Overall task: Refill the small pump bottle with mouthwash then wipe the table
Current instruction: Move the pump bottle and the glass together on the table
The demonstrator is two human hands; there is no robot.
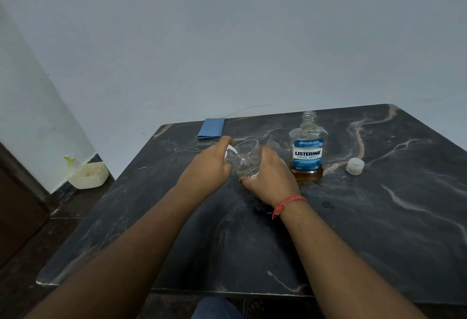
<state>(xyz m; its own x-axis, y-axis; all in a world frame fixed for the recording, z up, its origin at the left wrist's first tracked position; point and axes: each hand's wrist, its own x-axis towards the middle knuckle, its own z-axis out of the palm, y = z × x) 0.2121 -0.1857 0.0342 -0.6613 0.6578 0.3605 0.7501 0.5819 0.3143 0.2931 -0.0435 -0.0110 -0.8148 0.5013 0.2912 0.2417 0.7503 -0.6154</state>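
Small clear plastic pump bottle (243, 160) looks near-empty; right hand (269, 174) grips its body, left hand (209, 167) apparently pinches white pump head (230, 151).

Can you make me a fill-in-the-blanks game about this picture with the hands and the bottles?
1. The tall clear Listerine mouthwash bottle stands with its cap ____.
2. The round white plastic cap lies on the dark marbled ____.
3. The folded ____ cloth lies at the far edge.
4. The left hand and right hand both hold the small clear ____ bottle.

Answers: off; table; blue; pump
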